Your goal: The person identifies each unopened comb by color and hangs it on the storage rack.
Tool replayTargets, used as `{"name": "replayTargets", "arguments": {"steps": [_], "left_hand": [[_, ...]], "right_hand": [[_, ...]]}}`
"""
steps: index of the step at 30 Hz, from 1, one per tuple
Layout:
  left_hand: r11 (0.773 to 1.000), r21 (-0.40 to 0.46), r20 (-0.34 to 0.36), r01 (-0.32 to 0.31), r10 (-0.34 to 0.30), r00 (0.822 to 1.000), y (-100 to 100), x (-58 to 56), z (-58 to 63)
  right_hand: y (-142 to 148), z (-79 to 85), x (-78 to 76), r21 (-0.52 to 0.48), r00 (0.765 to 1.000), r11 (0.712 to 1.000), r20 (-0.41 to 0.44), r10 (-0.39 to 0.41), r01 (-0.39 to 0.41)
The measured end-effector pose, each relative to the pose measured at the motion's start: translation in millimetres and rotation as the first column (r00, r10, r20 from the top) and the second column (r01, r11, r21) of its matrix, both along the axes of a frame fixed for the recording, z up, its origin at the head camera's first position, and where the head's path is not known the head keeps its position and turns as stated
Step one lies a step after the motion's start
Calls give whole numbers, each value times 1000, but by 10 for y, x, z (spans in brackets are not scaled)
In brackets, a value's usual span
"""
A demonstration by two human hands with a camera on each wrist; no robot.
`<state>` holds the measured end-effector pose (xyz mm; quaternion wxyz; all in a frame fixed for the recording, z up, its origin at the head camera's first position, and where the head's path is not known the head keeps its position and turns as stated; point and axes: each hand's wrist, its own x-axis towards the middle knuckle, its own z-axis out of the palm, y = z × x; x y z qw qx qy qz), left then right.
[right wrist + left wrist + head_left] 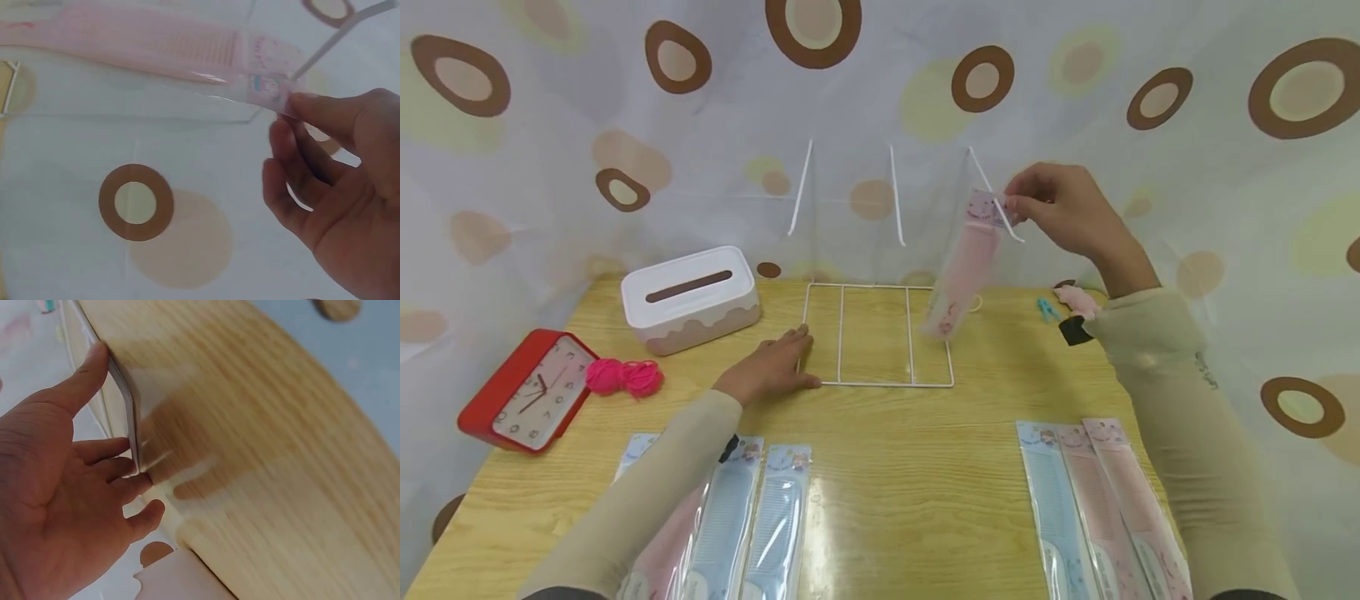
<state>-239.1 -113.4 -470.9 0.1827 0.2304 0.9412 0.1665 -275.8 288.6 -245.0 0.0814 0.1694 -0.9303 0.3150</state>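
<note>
My right hand (1063,208) pinches the top card of a packaged pink comb (964,279) between thumb and fingers. The comb hangs tilted at the rightmost prong (981,171) of a white wire rack (887,385). In the right wrist view, that prong's bent tip (340,40) meets the printed card (272,69) right by my thumb. My left hand (775,362) rests at the left front corner of the rack's base, fingers mostly extended. Thumb and fingertips touch the wire (130,403) in the left wrist view. The other two prongs hold nothing.
Packaged combs lie in front: several blue and pink ones (778,517) at left, three (1123,500) at right. A tissue box (700,321), red clock (497,392) and pink yarn (625,377) stand at left. A blue clip (1047,310) lies near the right forearm.
</note>
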Motion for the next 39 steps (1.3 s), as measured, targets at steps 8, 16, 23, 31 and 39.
{"name": "replayTargets", "arguments": {"steps": [8, 16, 23, 31, 39], "left_hand": [[1000, 19, 17, 22, -23, 1000, 72, -88, 25], [999, 12, 23, 35, -35, 999, 84, -152, 31], [1000, 11, 41, 15, -16, 999, 13, -143, 55], [1000, 7, 47, 5, -6, 999, -96, -92, 116], [1000, -3, 34, 20, -20, 999, -131, -14, 99]], "right_hand": [[-52, 5, -513, 26, 984, 986, 65, -163, 162], [-49, 35, -521, 38, 971, 974, 80, -225, 223], [209, -189, 37, 235, 989, 972, 142, -43, 9], [682, -1233, 879, 305, 818, 892, 565, 111, -332], [669, -1867, 1557, 445, 878, 843, 475, 65, -303]]}}
